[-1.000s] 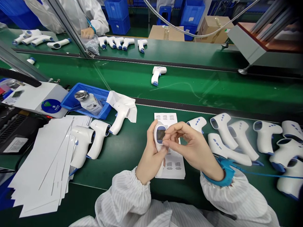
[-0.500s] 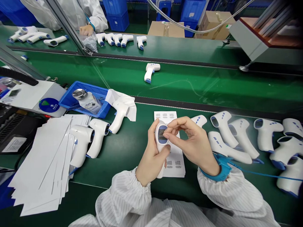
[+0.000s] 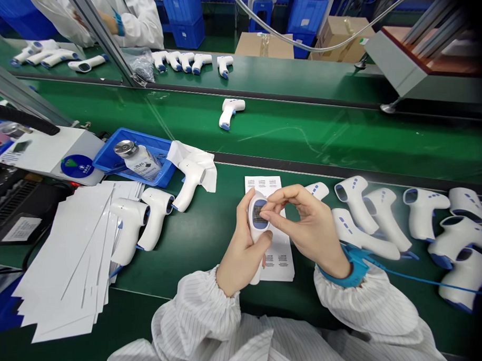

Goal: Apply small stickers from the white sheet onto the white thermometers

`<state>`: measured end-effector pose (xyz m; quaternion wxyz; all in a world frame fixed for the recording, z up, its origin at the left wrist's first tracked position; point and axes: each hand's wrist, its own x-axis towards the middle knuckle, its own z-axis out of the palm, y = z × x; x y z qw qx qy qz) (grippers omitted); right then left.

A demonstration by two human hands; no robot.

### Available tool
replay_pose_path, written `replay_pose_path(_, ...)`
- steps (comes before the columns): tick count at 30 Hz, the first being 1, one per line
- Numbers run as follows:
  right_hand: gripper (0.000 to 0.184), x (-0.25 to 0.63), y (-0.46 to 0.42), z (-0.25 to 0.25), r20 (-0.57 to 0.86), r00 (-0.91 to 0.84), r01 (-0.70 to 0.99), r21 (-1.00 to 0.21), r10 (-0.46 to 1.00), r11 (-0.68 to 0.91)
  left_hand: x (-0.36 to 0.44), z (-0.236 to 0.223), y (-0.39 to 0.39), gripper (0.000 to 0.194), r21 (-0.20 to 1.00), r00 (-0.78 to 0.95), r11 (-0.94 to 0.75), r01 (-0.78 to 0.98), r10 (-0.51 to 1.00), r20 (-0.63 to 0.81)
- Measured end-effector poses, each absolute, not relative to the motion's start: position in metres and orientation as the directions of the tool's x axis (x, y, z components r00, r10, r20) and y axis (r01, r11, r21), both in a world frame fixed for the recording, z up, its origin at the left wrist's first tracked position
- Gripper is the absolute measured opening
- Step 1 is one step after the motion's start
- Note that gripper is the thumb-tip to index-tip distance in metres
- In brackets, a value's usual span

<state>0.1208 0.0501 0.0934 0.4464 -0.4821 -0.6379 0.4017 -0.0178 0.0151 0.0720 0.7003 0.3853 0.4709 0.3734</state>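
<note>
My left hand is wrapped round a white infrared thermometer, its dark, blue-framed screen facing up at me. Thumb and forefinger of my right hand are pinched together at the right edge of that screen; whatever lies between the fingertips is too small to make out. Under my hands lies a stack of printed sheets. More white thermometers lie to the right of my right hand. On the left, one thermometer rests on a white cloth, with two others beside it.
A blue tray holds a bottle with a metal cap. Blank papers fan out at left. Beyond the bench edge, a lone thermometer lies on the green conveyor. A blue wrist cord trails right. Across sits a co-worker.
The thermometer on the conveyor has shifted left. My right fingertips stay at the screen, with the hands nearly still. The co-worker's hand has pulled back from the plastic bag.
</note>
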Motion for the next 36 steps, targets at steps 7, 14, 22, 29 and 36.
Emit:
replay_pose_path(7,0.015,0.122,0.048,0.092,0.171,-0.152,0.254,-0.945,0.973,0.206,-0.019,0.071,0.016,0.075,0.899,0.269,0.409,-0.156,0.893,-0.360)
replay_pose_path(14,0.018,0.122,0.045,0.098,0.110,-0.198,0.119,-0.984,0.974,0.136,-0.020,0.065,0.016,0.074,0.926,0.237,0.348,-0.147,0.921,-0.309)
replay_pose_path(22,0.014,0.118,0.047,0.091,0.126,-0.127,0.223,-0.963,0.984,0.152,-0.019,0.069,0.016,0.076,0.897,0.265,0.411,-0.162,0.894,-0.362)
replay_pose_path(29,0.016,0.118,0.048,0.090,0.167,-0.127,0.205,-0.960,0.978,0.190,-0.018,0.073,0.016,0.076,0.893,0.263,0.422,-0.160,0.890,-0.373)
replay_pose_path(36,0.018,0.119,0.048,0.089,0.201,-0.113,0.212,-0.952,0.973,0.222,-0.017,0.075,0.016,0.073,0.888,0.268,0.428,-0.171,0.887,-0.376)
